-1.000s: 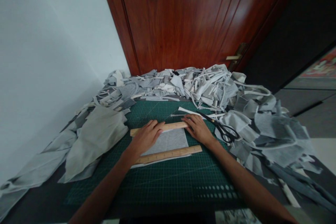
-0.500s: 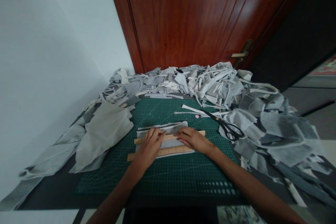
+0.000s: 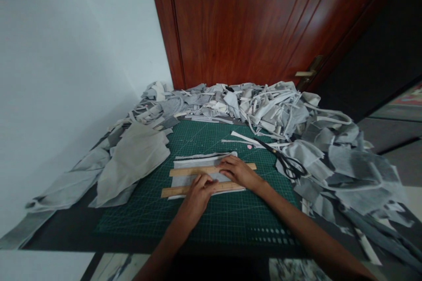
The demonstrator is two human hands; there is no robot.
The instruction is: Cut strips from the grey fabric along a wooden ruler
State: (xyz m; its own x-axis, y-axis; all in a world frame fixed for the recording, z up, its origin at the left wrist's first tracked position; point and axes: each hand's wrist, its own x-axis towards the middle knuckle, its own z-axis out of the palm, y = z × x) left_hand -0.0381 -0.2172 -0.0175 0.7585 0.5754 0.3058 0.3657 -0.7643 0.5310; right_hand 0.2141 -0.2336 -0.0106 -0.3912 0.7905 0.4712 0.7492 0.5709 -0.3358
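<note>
A grey fabric piece (image 3: 184,180) with a narrow strip along its far edge lies flat on the green cutting mat (image 3: 231,219). Two wooden rulers cross it side to side: the far ruler (image 3: 193,170) and the near ruler (image 3: 176,191). My left hand (image 3: 198,195) is bent over the near ruler, its fingers closed at the ruler's far edge. My right hand (image 3: 239,172) rests across the right part of the far ruler, fingers together and pressed down on it. Both hands partly hide the rulers and fabric.
Black-handled scissors (image 3: 281,158) lie right of the hands, beside thin fabric strips (image 3: 244,137) and a small pink piece (image 3: 249,146). Grey scraps (image 3: 270,105) are heaped along the back and right. Larger fabric pieces (image 3: 132,162) lie left, near the wall.
My left hand has moved from the far ruler toward me, onto the near ruler. My right hand stays at the far ruler. The view has shifted slightly.
</note>
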